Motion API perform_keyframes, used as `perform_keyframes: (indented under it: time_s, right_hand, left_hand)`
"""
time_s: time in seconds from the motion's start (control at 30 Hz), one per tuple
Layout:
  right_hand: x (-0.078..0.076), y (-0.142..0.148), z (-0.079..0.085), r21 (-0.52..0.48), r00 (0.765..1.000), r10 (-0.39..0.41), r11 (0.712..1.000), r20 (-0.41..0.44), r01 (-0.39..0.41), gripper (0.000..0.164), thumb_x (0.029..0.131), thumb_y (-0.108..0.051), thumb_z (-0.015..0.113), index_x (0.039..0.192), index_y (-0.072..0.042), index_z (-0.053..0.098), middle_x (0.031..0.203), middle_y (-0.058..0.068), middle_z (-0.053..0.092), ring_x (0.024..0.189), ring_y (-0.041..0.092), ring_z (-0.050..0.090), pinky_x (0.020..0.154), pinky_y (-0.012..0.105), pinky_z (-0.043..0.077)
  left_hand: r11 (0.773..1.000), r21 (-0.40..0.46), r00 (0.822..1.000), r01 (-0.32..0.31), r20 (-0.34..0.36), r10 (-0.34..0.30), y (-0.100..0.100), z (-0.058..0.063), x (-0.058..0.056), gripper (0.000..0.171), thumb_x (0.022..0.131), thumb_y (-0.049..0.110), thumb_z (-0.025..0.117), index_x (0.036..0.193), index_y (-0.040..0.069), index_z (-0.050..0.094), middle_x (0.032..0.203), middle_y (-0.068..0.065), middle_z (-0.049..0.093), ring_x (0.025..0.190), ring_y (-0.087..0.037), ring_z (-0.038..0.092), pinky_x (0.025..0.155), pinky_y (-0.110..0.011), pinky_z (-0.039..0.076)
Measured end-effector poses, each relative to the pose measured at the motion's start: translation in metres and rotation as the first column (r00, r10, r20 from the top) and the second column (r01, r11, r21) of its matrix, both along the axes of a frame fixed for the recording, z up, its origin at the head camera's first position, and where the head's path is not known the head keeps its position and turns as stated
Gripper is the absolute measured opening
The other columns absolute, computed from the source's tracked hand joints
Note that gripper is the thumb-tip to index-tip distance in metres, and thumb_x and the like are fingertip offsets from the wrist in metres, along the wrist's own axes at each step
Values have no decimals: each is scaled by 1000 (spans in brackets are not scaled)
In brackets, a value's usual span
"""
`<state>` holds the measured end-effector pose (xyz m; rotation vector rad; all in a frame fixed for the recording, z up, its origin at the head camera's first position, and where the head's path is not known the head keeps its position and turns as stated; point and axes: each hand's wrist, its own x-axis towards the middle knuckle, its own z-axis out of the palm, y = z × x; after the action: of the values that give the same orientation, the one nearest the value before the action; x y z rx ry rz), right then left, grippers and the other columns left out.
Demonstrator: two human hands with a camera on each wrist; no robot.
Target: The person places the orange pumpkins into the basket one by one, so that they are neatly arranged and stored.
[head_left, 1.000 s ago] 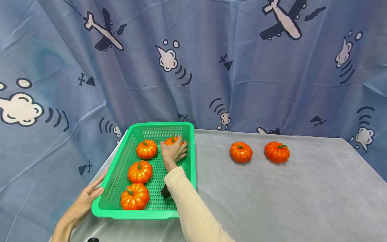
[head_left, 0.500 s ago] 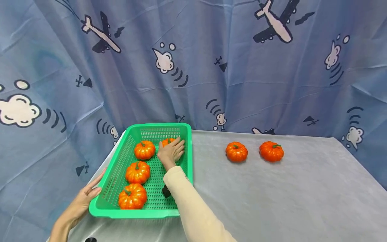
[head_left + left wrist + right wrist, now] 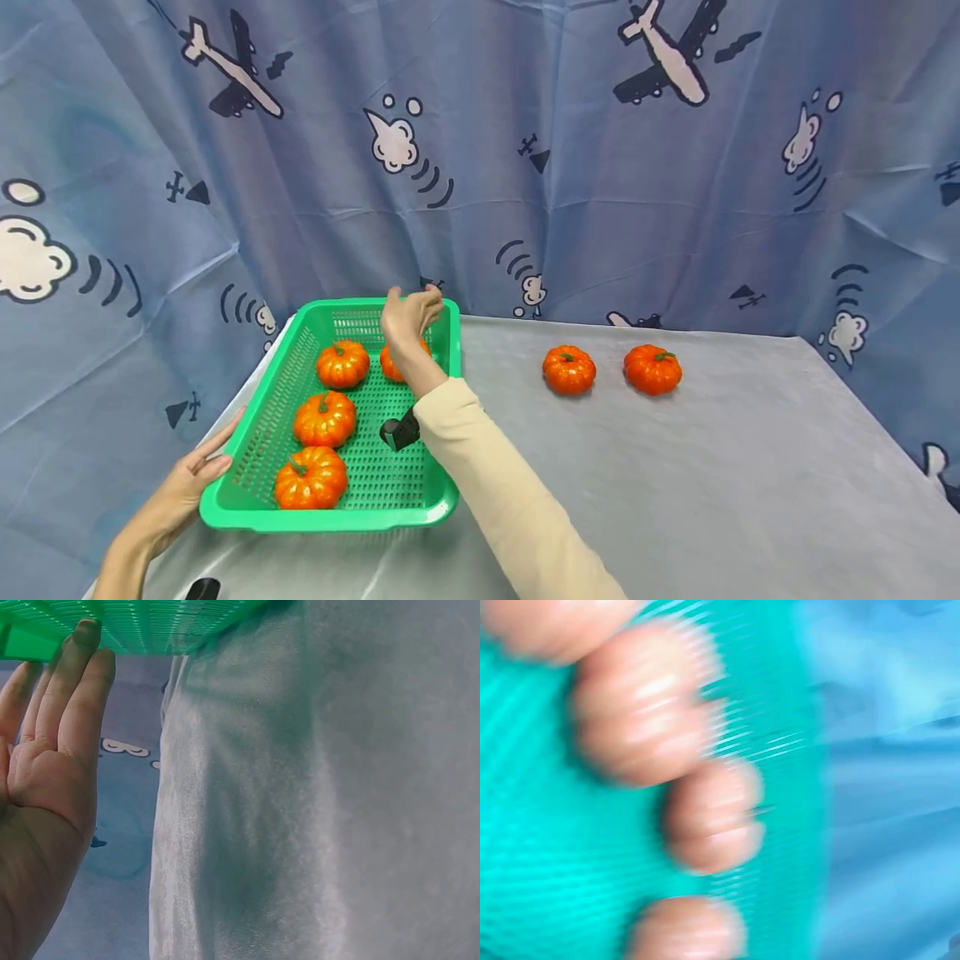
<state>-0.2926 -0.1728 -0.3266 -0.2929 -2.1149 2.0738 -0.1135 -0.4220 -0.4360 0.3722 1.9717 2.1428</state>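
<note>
Four-sided and green, a plastic basket with slotted walls stands on the left of the table. Small orange pumpkins lie in it: a front pumpkin, a middle pumpkin and a back pumpkin along the left, plus a right-back pumpkin partly hidden by my right wrist. My right hand is raised over the basket's far right corner, fingers loosely bent, nothing visible in them. Against the basket's left side rests my left hand, its fingers straight. Blurred pumpkins fill the right wrist view.
Two more pumpkins, a nearer-left one and one to its right, sit on the grey-covered table right of the basket. A blue curtain printed with planes hangs behind. A black device is on my right wrist.
My right hand has let go of the right-back pumpkin and risen away toward the basket's far rim. My left hand stays at the basket's side. The whole view has shifted slightly.
</note>
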Motion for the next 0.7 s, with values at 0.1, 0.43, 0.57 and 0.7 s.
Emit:
perform_keyframes:
  time_s: [0.1, 0.43, 0.57, 0.7]
  right_hand:
    - [7, 20, 31, -158, 986, 89, 981, -145, -112, 28, 99, -13, 53, 124, 0, 48, 128, 15, 48, 113, 25, 47, 95, 33, 45]
    - [32, 107, 39, 104, 605, 581, 763, -545, -638, 21, 91, 0, 63, 111, 6, 66, 109, 11, 69, 102, 24, 64, 89, 31, 53]
    - [37, 132, 26, 244, 400, 784, 554, -474, -796, 31, 90, 5, 62, 121, 6, 62, 120, 13, 65, 112, 31, 60, 95, 41, 51]
    - [44, 146, 17, 360, 285, 879, 426, -383, -830, 43, 88, 5, 65, 130, 4, 56, 130, 14, 59, 121, 31, 54, 101, 43, 47]
  left_hand:
    - [1000, 2, 1000, 8, 4, -8, -1, 1, -1, 55, 106, 8, 31, 143, 49, 35, 117, 7, 66, 94, -17, 68, 76, -34, 58]
    - [999, 40, 1000, 20, 10, -21, -3, 1, -1, 54, 106, 8, 30, 140, 49, 39, 121, 10, 64, 96, -17, 68, 76, -34, 58]
    - [998, 59, 999, 32, 16, -33, -3, 1, -1, 54, 106, 8, 30, 140, 49, 40, 121, 9, 64, 97, -18, 68, 77, -36, 58]
    - [994, 97, 998, 49, 35, -52, -1, -1, -2, 54, 106, 8, 30, 139, 50, 42, 120, 8, 65, 98, -19, 68, 77, -37, 57]
